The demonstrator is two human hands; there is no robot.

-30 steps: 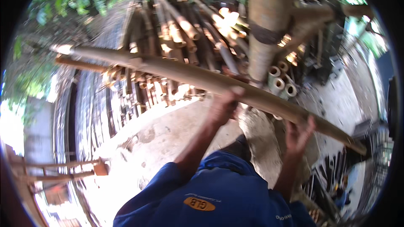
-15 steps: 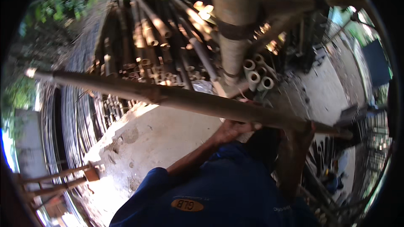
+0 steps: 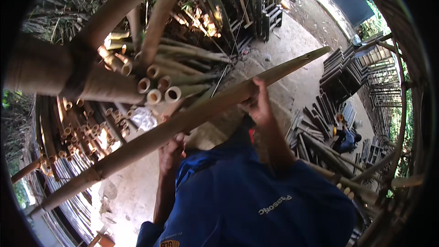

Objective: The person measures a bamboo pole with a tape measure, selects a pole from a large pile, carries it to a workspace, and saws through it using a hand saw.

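Note:
A long brown bamboo pole (image 3: 151,144) slants across the view, from the lower left up to a narrower end at the upper right. My left hand (image 3: 172,150) grips it near the middle, fingers closed around its near side. Farther along to the right, my right hand (image 3: 257,105) is wrapped round the same pole with the thumb on top. Just beyond the pole, between the hands, lie the open ends of several cut bamboo poles (image 3: 173,93). Part of each hand's grip is hidden under the pole.
A thick bamboo post (image 3: 105,80) with a dark band stands close at the left. Stacked bamboo lengths (image 3: 73,132) lie behind it. To the right are dark slatted panels (image 3: 340,73) and a seated person (image 3: 348,141) among loose pieces. A dark board (image 3: 350,1) stands at the far right.
My view and body have turned right. The pole now slopes up to the right instead of down, and both hands still hold it, the right hand now more plainly visible.

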